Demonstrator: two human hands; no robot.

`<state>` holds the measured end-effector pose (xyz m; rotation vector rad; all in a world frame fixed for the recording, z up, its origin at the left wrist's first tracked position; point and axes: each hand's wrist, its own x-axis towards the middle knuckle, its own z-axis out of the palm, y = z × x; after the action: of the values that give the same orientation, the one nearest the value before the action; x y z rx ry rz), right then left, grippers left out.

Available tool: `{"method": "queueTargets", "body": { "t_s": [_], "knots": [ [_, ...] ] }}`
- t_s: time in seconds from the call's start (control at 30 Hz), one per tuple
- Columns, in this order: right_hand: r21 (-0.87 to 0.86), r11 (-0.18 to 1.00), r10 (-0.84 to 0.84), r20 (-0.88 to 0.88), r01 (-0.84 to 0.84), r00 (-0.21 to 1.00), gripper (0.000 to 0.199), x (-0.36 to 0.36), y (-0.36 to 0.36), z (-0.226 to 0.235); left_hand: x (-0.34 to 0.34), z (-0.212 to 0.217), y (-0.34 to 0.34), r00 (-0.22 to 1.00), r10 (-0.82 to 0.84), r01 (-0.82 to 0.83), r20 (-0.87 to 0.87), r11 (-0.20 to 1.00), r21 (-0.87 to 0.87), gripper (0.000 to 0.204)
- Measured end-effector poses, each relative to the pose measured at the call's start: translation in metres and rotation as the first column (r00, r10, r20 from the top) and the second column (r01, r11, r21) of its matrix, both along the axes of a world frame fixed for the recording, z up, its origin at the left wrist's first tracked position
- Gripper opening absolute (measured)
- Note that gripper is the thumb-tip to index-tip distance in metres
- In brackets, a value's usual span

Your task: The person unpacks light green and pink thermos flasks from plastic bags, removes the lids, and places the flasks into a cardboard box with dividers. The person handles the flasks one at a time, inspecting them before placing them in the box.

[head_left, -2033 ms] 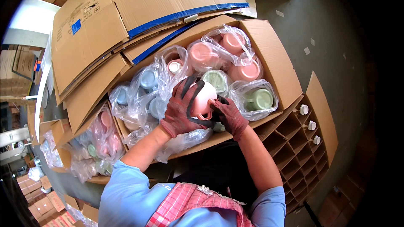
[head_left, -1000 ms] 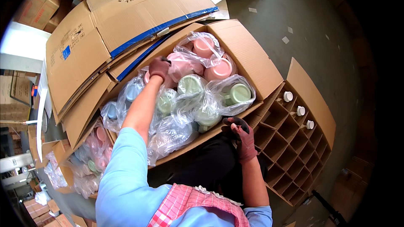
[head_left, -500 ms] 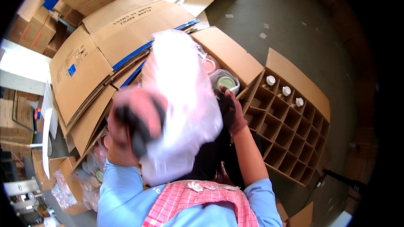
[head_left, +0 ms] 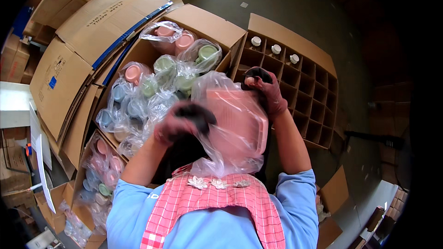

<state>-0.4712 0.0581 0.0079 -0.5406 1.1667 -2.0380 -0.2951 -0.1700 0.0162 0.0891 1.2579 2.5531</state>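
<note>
In front of my chest is a clear plastic bag (head_left: 203, 93) with a pink, ribbed plastic piece (head_left: 236, 122) inside; its exact kind is hard to tell. My left hand (head_left: 184, 122), in a dark-palmed pink work glove, is closed on the left side of the bag. The gloved right hand (head_left: 266, 90) is up at the bag's upper right, its fingers curled; whether they pinch the bag's edge is unclear. Beyond the left hand, an open carton (head_left: 191, 16) holds several bagged flasks or jugs, among them a green one (head_left: 207, 53) and a pink one (head_left: 184, 41).
To the right stands a carton with a cardboard divider grid (head_left: 304, 94); several white-capped bottles, one a white cap (head_left: 256, 41), sit in its far row. Flattened cartons (head_left: 60, 80) are stacked at left. A lower-left carton holds more bagged pieces (head_left: 104, 166).
The bag has come down from a raised, glaring position toward my chest, and the pink piece now shows through. The head view has shifted, bringing the carton of bagged flasks into sight.
</note>
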Motion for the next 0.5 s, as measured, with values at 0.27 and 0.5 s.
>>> {"method": "queueTargets", "body": {
  "t_s": [0.27, 0.5],
  "knots": [
    [0.565, 0.706, 0.238, -0.757, 0.427, 0.608, 0.039, 0.035, 0.012, 0.044, -0.057, -0.019, 0.047, 0.989, 0.118, -0.146, -0.087, 0.787, -0.599, 0.054],
    [0.008, 0.953, -0.289, -0.277, 0.303, 0.917, 0.034, -0.042, 0.075, 0.113, -0.071, -0.025, 0.046, 0.980, 0.193, -0.200, -0.058, 0.964, -0.175, 0.066]
  ]
}}
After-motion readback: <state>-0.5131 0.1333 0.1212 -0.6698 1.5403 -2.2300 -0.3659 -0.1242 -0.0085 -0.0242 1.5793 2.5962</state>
